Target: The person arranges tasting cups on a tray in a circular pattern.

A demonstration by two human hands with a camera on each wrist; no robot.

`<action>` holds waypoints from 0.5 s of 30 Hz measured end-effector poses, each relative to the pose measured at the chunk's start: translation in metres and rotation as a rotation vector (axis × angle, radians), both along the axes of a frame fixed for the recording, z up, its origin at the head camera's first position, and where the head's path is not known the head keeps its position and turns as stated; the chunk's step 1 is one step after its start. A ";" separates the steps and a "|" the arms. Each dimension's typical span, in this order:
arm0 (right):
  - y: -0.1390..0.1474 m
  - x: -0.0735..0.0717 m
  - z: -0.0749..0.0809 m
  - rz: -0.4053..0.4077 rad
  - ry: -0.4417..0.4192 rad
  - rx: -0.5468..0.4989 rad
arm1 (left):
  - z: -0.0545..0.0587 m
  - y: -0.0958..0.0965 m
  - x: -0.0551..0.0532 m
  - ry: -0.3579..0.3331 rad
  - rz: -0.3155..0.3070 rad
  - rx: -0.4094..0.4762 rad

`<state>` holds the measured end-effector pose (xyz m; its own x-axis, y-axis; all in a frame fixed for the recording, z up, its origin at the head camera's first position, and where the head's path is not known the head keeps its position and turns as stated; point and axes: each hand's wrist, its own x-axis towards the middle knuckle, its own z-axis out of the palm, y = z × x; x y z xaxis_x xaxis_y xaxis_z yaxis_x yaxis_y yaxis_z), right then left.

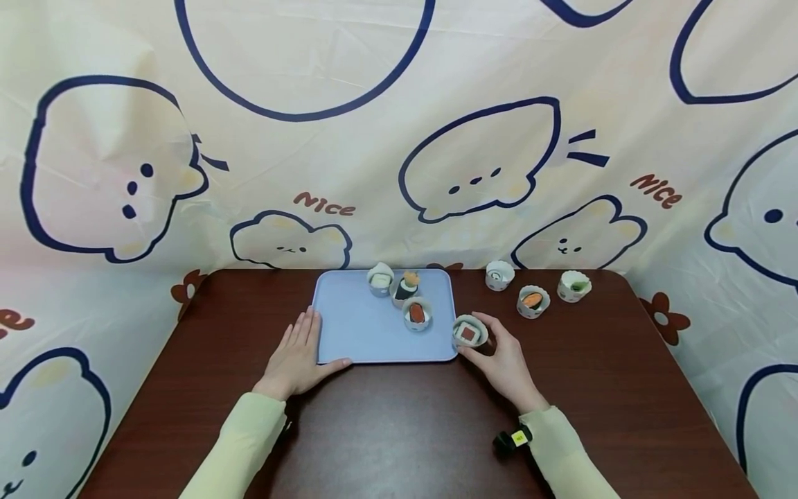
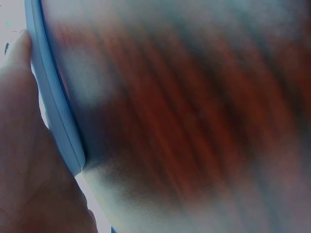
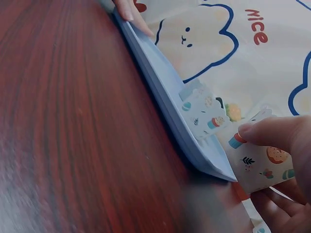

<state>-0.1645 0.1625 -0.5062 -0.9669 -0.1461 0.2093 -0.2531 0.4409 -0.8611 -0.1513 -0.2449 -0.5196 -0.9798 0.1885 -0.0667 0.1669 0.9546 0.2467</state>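
A light blue tray [image 1: 374, 345] lies on the dark wooden table. My left hand [image 1: 298, 353] rests at its left edge and near corner, fingers straight and thumb spread along the front rim. At the tray's right edge my right hand [image 1: 501, 357] grips a paper cup [image 1: 469, 333] between thumb and fingers; inside sits a white square piece with a reddish-brown centre. The right wrist view shows this printed paper cup [image 3: 262, 162] close to the tray's corner. On the tray stand cups with a white piece [image 1: 380, 280], a dark roll with orange topping [image 1: 408, 286], and a reddish-topped piece [image 1: 417, 314].
Right of the tray stand three more paper cups: one with a small white roll [image 1: 499, 276], one with an orange-topped piece [image 1: 533, 301], one with a green item [image 1: 574, 286]. A printed cloth [image 1: 374, 159] hangs behind the table [image 1: 399, 430].
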 end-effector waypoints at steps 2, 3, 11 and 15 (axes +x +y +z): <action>-0.003 0.001 -0.001 0.006 0.000 -0.002 | 0.001 0.000 0.001 0.009 -0.004 0.012; -0.004 0.002 -0.001 0.010 0.000 -0.006 | 0.001 0.000 0.001 0.012 -0.003 0.012; -0.017 0.003 -0.003 0.055 0.002 -0.025 | -0.001 0.000 0.000 0.011 0.000 0.001; -0.024 0.003 -0.002 0.074 -0.006 -0.033 | -0.001 -0.001 -0.001 0.005 -0.003 0.005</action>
<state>-0.1611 0.1389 -0.5084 -0.9551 -0.2099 0.2091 -0.2782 0.3928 -0.8765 -0.1522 -0.2455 -0.5209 -0.9796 0.1913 -0.0611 0.1705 0.9531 0.2502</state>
